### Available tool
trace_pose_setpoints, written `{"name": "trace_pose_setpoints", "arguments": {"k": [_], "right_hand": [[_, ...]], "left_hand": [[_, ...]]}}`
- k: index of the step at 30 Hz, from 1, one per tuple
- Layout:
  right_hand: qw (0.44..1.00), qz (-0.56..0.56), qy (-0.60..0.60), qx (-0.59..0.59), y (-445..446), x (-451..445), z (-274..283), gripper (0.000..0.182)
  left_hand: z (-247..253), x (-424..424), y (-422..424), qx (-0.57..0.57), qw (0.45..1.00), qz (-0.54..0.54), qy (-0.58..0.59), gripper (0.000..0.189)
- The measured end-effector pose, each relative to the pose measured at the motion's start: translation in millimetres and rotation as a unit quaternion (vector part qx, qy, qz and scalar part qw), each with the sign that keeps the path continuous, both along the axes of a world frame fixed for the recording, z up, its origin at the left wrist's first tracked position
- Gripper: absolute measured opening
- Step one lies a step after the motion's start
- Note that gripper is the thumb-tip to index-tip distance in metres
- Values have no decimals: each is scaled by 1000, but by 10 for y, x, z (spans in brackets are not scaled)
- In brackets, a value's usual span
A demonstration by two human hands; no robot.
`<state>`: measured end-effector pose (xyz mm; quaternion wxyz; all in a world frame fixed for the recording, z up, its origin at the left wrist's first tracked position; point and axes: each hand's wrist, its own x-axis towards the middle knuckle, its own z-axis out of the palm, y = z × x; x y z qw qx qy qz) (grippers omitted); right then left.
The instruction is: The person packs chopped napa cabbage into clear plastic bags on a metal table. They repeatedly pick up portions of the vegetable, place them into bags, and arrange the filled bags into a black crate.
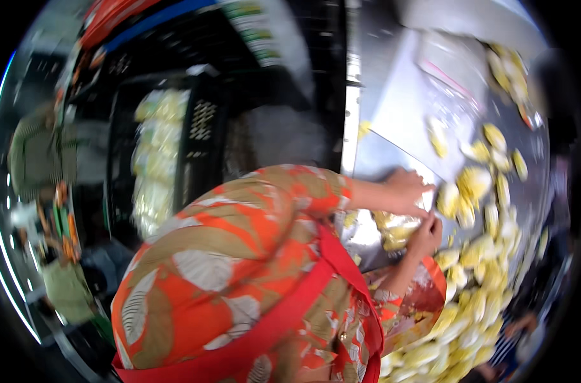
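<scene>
My left hand (407, 192) reaches over a clear plastic bag (398, 230) that holds yellow-and-white baby napa cabbages. My right hand (425, 234) is close against it at the bag's gathered end, its fingertips pinched together on the plastic. The fingers of both hands meet there, partly blurred. The bag lies on a shiny metal worktop (381, 148). Just beyond my hands are loose baby napa cabbages (472, 184), and a large heap of them (477, 287) spreads along the worktop beside my right arm.
A white sheet (403, 115) and clear plastic bags (451, 72) lie on the worktop's upper part, near more cabbages (508, 76). Behind me stands a black plastic crate (201, 143) with bagged cabbages (158, 158). People (36, 148) are at the far left; another person's arm (520, 325) shows lower right.
</scene>
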<state>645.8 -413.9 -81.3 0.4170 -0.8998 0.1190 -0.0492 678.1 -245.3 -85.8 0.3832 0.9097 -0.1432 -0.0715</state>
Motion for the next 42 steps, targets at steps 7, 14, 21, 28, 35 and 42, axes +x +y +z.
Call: {"name": "trace_pose_setpoints", "arguments": {"k": [7, 14, 21, 28, 35, 42], "right_hand": [[980, 152, -51, -122, 39, 148, 564, 42], [950, 287, 4, -123, 873, 166, 1611, 38], [887, 444, -119, -31, 2506, -432, 2032, 21], [784, 603, -54, 138, 4705, -1326, 1805, 25], [737, 657, 117, 107, 5905, -2165, 805, 33], [582, 797, 124, -103, 5817, -2143, 425, 31]], "left_hand": [[141, -194, 58, -138, 985, 86, 55, 68], [963, -696, 875, -221, 969, 106, 35, 63], [1704, -1639, 2548, -101, 972, 192, -90, 61], [2131, -2925, 4600, -12, 954, 301, -9, 46], [1152, -3743, 5728, 105, 915, 372, 114, 45], [-250, -4437, 5476, 79, 863, 497, 48, 39]]}}
